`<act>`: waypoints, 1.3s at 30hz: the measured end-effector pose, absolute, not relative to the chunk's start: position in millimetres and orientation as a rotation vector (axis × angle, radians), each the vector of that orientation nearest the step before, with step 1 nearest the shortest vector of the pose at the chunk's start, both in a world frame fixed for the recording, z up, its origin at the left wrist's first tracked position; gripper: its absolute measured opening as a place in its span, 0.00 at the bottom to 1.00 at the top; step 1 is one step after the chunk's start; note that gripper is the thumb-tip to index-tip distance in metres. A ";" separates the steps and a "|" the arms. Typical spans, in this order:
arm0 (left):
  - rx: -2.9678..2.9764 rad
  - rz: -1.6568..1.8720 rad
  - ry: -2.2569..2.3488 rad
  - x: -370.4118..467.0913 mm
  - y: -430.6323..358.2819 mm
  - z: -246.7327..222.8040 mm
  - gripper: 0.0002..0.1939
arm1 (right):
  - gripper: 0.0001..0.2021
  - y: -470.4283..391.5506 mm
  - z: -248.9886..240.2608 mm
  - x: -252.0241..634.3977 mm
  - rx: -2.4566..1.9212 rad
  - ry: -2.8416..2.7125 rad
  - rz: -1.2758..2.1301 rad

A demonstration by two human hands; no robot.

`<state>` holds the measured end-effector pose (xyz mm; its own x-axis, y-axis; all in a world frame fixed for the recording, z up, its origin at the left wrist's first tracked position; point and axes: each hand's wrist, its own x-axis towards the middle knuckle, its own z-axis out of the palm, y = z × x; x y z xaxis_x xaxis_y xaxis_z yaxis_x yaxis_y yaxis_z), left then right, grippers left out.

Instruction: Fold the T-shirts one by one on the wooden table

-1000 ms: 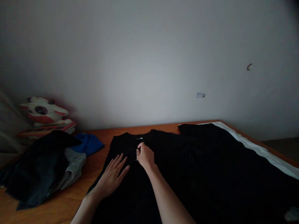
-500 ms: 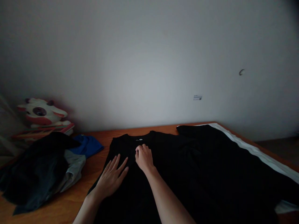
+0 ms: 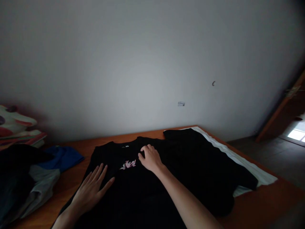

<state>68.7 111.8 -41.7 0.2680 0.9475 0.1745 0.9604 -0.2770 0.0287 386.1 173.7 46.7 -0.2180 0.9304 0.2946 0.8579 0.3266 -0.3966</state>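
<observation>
A black T-shirt [image 3: 133, 187] lies spread on the wooden table, collar toward the wall, with a small pink and white print [image 3: 128, 164] on its chest. My left hand [image 3: 91, 187] rests flat on the left part of the shirt, fingers stretched out. Right of the print, my right hand [image 3: 151, 158] has its fingers curled against the cloth near the shoulder, thumb close to the forefinger; it appears to pinch the fabric. Beside this shirt, on the right, more black clothing [image 3: 202, 159] lies over a white cloth [image 3: 259, 171].
On the left are a blue garment [image 3: 63, 158], a grey garment [image 3: 45, 181] and a dark heap of clothes [image 3: 14, 178]. A plush toy [image 3: 14, 121] sits behind them. A pale wall [image 3: 143, 79] closes off the table's [image 3: 267, 203] far side; a door [image 3: 281, 111] stands far right.
The view has turned to the right. My right hand has shifted right across the shirt, and the chest print now shows. My left hand stays flat, now farther from the right hand.
</observation>
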 end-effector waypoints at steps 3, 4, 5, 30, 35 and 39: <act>-2.414 -0.218 -1.944 75.2 110.1 -30.8 0.38 | 0.12 172.3 55.1 436.7 -1.827 -1.852 0.086; -2.409 -0.217 -1.969 78.3 109.2 -26.6 0.39 | 0.13 171.4 55.2 451.0 -1.911 -1.766 0.048; -2.410 -0.212 -1.980 81.5 108.2 -22.7 0.38 | 0.15 170.3 54.2 463.4 -1.992 -1.691 0.022; -2.855 -1.413 -2.180 186.5 129.1 43.5 0.23 | 0.08 172.9 -3.8 498.6 -1.852 -1.360 0.159; -2.546 -2.690 -2.557 234.6 144.3 37.0 0.27 | 0.11 160.6 7.8 476.7 -1.557 -1.587 0.131; -1.695 -3.325 -2.821 242.5 150.8 20.7 0.24 | 0.26 138.4 17.6 450.5 -1.130 -2.216 0.155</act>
<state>242.5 150.8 20.7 0.1014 0.9363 -0.3363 -0.4845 0.3417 0.8053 450.5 138.4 17.6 -0.4274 0.7616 0.4871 0.6864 0.6240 -0.3735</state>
